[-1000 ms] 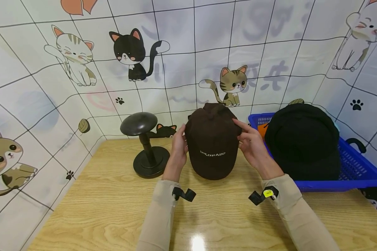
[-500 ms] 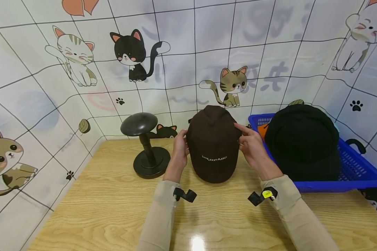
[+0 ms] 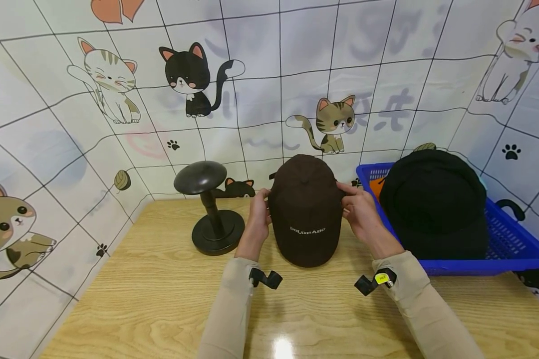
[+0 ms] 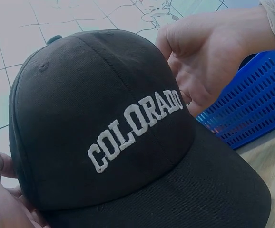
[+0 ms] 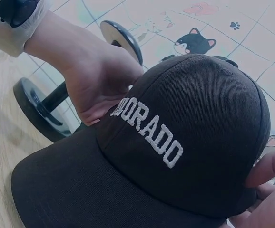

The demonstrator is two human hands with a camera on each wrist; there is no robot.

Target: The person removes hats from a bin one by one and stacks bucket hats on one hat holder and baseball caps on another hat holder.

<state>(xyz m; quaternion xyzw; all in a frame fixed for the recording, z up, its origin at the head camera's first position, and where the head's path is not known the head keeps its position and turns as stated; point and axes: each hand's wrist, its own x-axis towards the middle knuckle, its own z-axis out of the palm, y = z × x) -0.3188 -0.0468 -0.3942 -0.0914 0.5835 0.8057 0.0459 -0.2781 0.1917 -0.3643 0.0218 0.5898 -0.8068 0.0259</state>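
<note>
A dark brown baseball cap (image 3: 305, 199) with white COLORADO lettering is held over the table, brim toward me. My left hand (image 3: 257, 222) grips its left side, while my right hand (image 3: 363, 213) pinches the right side near the rim. In the left wrist view, the cap's crown (image 4: 80, 104) looks smooth and rounded, with the brim at lower right. Some fingertips of both hands are hidden behind or under the cap. A black hat stand (image 3: 200, 178) with a domed top and round base stands bare, left of the left hand.
On the right, a blue plastic basket (image 3: 512, 263) holds a black cap (image 3: 433, 199) and something orange (image 3: 377, 186). The wooden table (image 3: 161, 299) meets a cat-patterned wall covering (image 3: 260, 99) at the back and left.
The cap has come slightly down and toward me, both hands with it. Its crown, dented on top before, is now smooth and rounded. The stand and basket have not moved.
</note>
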